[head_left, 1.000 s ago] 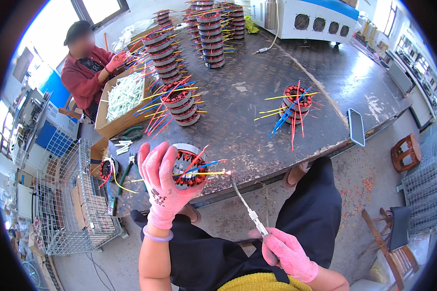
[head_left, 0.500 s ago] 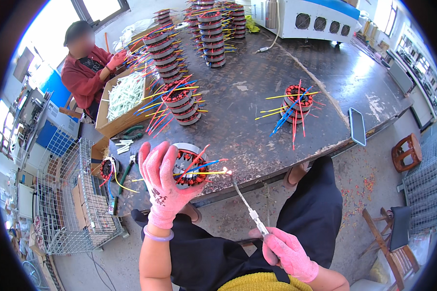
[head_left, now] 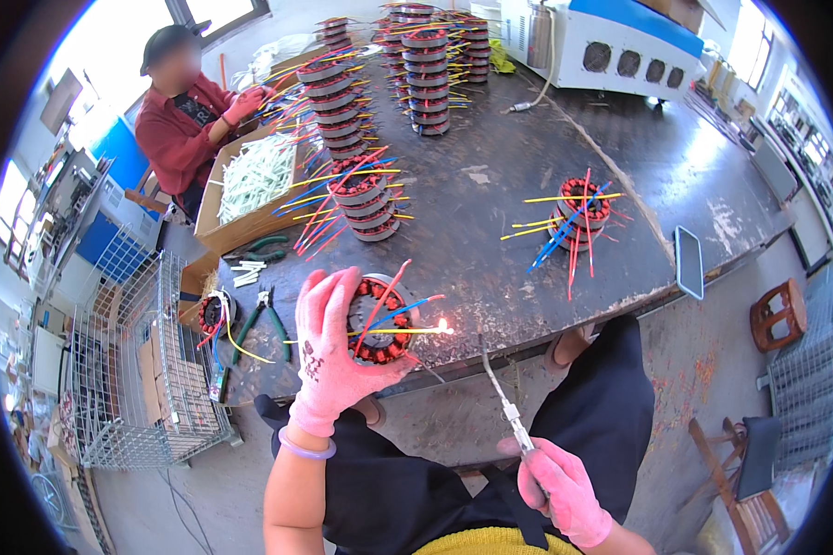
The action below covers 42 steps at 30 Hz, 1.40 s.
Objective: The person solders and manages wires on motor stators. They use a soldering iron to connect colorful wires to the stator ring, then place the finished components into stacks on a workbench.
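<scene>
My left hand (head_left: 329,356), in a pink glove, grips a motor stator (head_left: 400,344) at the table's front edge. Its ring has red windings, and red, blue and yellow wires stick out to the right. At the end of the yellow wire (head_left: 393,330) burns a small flame (head_left: 445,326). In my gloved right hand (head_left: 565,486) is a slim metal torch (head_left: 513,416), its bent nozzle pointing up, a little right of the flame and apart from it. The right fingers are wrapped round the torch's handle.
Stators stand in stacks (head_left: 426,88) at the back, with a short stack (head_left: 581,208) at right near a phone (head_left: 688,263). Pliers (head_left: 267,319) and another stator (head_left: 215,314) lie at left. A co-worker (head_left: 180,120) handles wires behind a box of white tubes (head_left: 215,208).
The torch and my right hand have moved right, so the nozzle is away from the wire end. The flame on the yellow wire is larger. The view has shifted slightly.
</scene>
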### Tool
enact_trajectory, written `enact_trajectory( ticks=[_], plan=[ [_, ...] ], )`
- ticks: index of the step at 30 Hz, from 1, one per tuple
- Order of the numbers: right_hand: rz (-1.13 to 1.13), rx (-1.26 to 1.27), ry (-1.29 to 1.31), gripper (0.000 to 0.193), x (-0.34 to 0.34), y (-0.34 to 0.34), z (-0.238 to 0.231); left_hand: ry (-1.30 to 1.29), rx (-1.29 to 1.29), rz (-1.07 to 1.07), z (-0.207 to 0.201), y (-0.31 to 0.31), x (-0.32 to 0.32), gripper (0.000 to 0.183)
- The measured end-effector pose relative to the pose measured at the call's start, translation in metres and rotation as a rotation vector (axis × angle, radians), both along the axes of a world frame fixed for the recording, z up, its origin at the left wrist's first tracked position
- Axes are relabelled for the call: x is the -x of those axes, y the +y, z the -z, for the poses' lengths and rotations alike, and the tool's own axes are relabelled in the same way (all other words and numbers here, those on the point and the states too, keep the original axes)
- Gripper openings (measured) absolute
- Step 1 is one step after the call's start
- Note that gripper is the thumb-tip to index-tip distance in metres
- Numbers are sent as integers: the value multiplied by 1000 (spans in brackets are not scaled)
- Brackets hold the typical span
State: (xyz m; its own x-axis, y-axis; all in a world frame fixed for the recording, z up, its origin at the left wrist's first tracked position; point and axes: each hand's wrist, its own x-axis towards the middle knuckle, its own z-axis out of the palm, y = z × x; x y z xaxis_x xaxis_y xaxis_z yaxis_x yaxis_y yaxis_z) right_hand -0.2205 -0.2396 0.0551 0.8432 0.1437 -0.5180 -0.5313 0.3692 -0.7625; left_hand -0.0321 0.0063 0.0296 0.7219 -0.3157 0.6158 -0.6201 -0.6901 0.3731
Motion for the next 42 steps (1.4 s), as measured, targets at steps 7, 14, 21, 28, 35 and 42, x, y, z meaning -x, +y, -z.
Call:
enact_trajectory(
  ticks=[7,14,21,28,35,42],
  plan=[
    [-3,43,-23,40,4,1,2,311,138,145,1,2,-2,103],
    [-17,54,-21,40,2,3,3,284,88,164,2,4,-4,102],
    [-1,56,-31,40,2,3,7,319,0,183,3,9,-8,103],
    [30,85,14,40,5,-5,13,302,-125,212,7,9,-12,94],
    [126,104,-7,41,15,-21,39,489,-100,292,1,14,-14,95],
    [218,258,-47,33,7,-22,36,383,-51,425,-23,16,1,100]
  ],
)
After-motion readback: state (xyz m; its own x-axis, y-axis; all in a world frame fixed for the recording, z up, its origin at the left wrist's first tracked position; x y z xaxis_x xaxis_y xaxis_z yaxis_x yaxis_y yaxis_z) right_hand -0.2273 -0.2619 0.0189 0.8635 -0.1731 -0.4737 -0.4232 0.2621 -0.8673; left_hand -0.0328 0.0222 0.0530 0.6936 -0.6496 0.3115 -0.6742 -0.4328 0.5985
